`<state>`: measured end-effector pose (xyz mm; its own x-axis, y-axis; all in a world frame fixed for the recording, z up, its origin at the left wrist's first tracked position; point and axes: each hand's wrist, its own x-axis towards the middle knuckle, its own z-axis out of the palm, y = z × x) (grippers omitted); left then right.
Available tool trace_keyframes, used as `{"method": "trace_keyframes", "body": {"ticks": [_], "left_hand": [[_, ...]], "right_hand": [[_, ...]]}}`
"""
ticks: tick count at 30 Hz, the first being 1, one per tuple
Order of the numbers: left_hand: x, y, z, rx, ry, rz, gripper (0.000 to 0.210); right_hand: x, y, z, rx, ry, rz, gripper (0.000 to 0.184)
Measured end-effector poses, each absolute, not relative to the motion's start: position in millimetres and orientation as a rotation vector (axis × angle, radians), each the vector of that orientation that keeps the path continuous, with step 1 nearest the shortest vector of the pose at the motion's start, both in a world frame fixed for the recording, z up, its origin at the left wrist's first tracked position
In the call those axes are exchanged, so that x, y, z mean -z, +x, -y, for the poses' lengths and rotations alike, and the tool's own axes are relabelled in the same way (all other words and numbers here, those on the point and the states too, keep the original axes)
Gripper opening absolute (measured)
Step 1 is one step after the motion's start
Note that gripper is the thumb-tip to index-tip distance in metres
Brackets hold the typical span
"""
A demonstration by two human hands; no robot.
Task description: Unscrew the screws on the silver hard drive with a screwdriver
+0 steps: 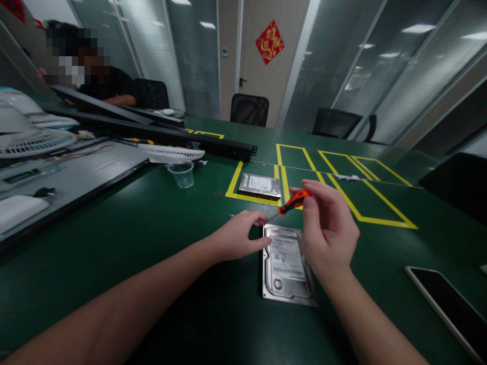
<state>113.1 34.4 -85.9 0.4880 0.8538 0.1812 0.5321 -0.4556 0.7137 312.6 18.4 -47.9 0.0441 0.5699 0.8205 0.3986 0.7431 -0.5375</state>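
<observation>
A silver hard drive (287, 276) lies flat on the green table, label side up. My left hand (243, 234) grips its upper left edge, with the thumb on the cover and the fingertips by the corner. My right hand (330, 230) is closed around the orange and black handle of a screwdriver (292, 202). The screwdriver slants down to the left, and its tip meets the drive's upper left corner beside my left fingertips. Any screw under the tip is too small to make out. Beyond my hands, a second hard drive (259, 185) rests inside a yellow taped outline.
A clear plastic cup (182, 175) and a white basket (171, 152) stand left of the second drive. A large metal panel (76, 170) and white fans (34, 126) fill the left. A phone (449, 304) lies at the right. Someone sits at the far left.
</observation>
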Motion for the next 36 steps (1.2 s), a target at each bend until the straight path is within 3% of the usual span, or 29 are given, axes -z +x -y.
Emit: {"method": "trace_keyframes", "body": {"ticks": [4,9,16,25,36], "left_hand": [[86.2,113.3,-34.3,-0.723,2.155,-1.133,0.045],[85.5,113.6,-34.4,-0.716,2.15,-1.13,0.047],[88.5,113.6,-35.3,-0.74,2.161,-1.123,0.045],[85.3,113.4,-33.9,-0.728,2.146,-1.135,0.046],[86.7,113.8,-35.1,-0.716,2.15,-1.141,0.047]], "right_hand": [[47.7,314.4,-19.3,-0.105,-0.817,1.609,0.036],[45.7,315.2,-20.7,0.018,-0.82,1.615,0.028],[45.8,315.7,-18.7,-0.112,-0.827,1.634,0.034],[47.3,314.2,-23.3,-0.012,-0.823,1.568,0.025],[47.4,315.1,-21.0,-0.095,-0.839,1.595,0.029]]}}
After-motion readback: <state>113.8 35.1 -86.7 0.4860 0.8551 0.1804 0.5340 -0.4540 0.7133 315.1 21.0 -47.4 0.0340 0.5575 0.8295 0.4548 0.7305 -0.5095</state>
